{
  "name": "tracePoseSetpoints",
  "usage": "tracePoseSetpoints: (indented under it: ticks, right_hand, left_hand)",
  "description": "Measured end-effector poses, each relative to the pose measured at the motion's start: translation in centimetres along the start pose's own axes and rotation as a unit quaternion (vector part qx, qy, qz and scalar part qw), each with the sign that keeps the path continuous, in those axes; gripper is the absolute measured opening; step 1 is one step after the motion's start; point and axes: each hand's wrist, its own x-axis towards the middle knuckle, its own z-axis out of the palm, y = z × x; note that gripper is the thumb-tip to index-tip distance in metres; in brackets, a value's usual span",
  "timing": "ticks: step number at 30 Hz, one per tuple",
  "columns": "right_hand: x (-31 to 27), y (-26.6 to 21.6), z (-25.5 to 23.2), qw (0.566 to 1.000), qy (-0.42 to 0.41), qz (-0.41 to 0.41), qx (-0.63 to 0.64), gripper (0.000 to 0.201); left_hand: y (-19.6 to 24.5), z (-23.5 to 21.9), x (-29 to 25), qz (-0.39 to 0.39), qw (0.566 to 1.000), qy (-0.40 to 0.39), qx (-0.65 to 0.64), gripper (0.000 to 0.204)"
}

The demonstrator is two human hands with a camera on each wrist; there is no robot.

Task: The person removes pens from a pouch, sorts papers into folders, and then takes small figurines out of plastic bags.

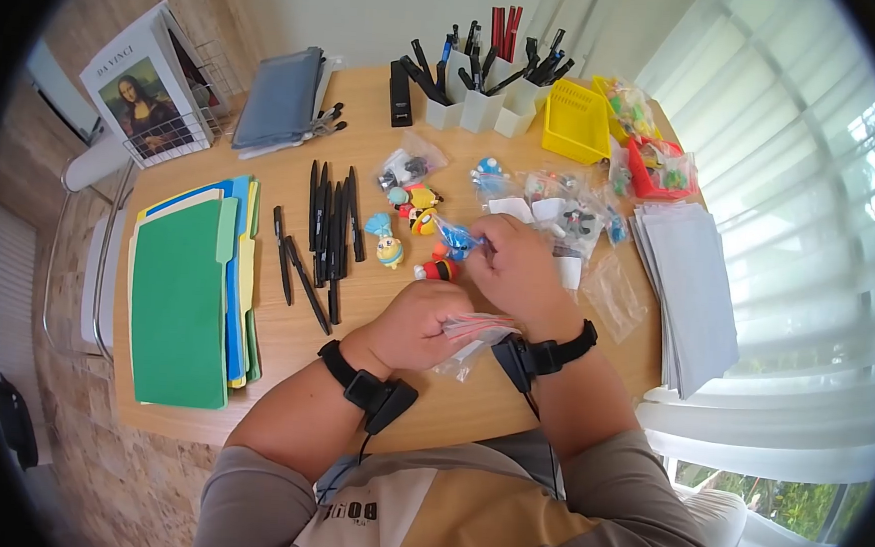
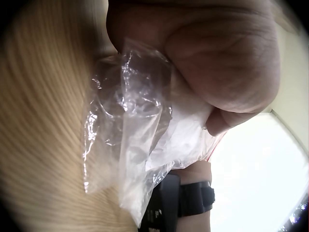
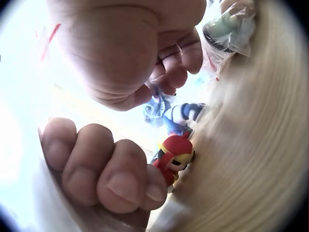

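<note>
Folder stack, green uppermost: lines the left edge of the table. Black pens: lie just beside; a strip of wood separates them from the left forearm. Left hand: curled, grasping a clear plastic bag well inside the near edge. Red-capped figure: just beyond. Blue figure: pinched by the right hand. White paper stack: occupies the right edge, apart from the right forearm.
</note>
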Motion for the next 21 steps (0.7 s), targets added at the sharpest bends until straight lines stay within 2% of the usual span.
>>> tracePoseSetpoints:
  ticks: [1, 4, 8, 17, 21]
  right_hand:
    - [-0.06, -0.07, 0.01, 0.999, -0.005, -0.018, -0.038, 0.018]
    - [-0.15, -0.19, 0.05, 0.998, 0.011, -0.033, -0.047, 0.02]
    - [0.0, -0.13, 0.1, 0.999, 0.002, -0.007, -0.037, 0.018]
    - [0.21, 0.2, 0.21, 0.998, 0.025, -0.018, 0.049, 0.01]
    - [0.23, -0.12, -0.11, 0.996, 0.002, -0.033, 0.088, 0.006]
  left_hand:
    - [-0.11, 0.04, -0.03, 0.002, 1.0, 0.0, 0.001, 0.01]
    - [-0.11, 0.03, 0.08, 0.006, 1.0, -0.001, 0.005, 0.01]
    - [-0.13, 0.01, 0.03, 0.005, 1.0, -0.002, 0.005, 0.01]
    - [-0.15, 0.08, 0.01, 0.005, 1.0, 0.004, 0.011, 0.01]
    - [0.12, -0.03, 0.13, 0.006, 1.0, 0.008, 0.01, 0.01]
